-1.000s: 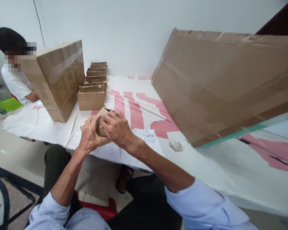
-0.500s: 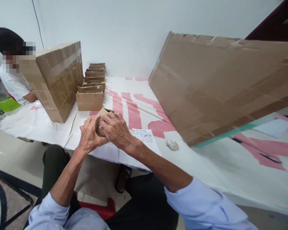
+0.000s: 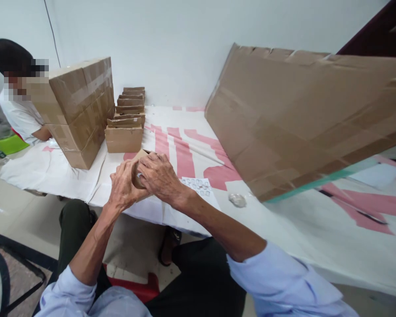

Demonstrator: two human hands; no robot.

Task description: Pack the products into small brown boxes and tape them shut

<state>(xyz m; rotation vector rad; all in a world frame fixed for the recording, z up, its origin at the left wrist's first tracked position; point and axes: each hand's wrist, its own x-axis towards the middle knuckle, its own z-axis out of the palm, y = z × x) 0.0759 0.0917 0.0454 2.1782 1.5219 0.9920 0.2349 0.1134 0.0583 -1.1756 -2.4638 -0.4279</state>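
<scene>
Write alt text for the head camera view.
A left hand and right hand hold a small box at a table. Beyond stand a row of boxes and, left of it, a stack of boxes; a cardboard panel slants at right.

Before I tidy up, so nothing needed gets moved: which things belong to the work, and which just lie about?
In use: small box between left hand and right hand; probably marked sheet, open boxes.
Seemingly idle: shiny bundle, large cardboard panel.
</scene>
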